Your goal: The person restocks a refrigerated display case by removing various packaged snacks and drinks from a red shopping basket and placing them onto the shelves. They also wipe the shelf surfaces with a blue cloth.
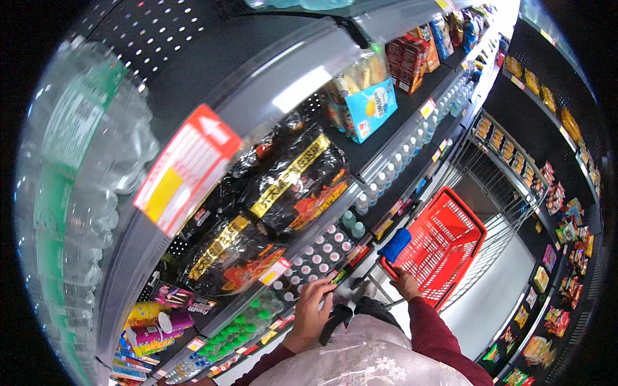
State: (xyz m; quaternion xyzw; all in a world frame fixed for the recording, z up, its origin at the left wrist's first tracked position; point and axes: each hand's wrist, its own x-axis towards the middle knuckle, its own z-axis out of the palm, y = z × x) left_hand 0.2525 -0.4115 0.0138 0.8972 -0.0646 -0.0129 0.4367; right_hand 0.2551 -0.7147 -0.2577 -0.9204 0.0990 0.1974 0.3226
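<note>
My left hand [311, 309] is in front of the lower shelf edge, with its fingers bent. A small dark and green item [341, 276] shows at its fingertips; whether the hand holds it or it belongs to the shelf edge behind, I cannot tell. My right hand [406, 285] grips the near rim of a red plastic shopping basket [446, 241]. The basket sits tilted in a wire shopping cart [499, 243], and its slotted inside shows no goods. A blue object [395, 245], perhaps a cloth, lies at the basket's left corner.
Left shelves hold shrink-wrapped bottles [77, 193], black glossy food packs [289, 188], a blue-labelled bread pack [372, 108], white-capped bottles [316, 258] and green-capped bottles [236, 328]. A price tag [186, 169] juts from the upper shelf edge. Snack shelves [569, 251] line the aisle's right side.
</note>
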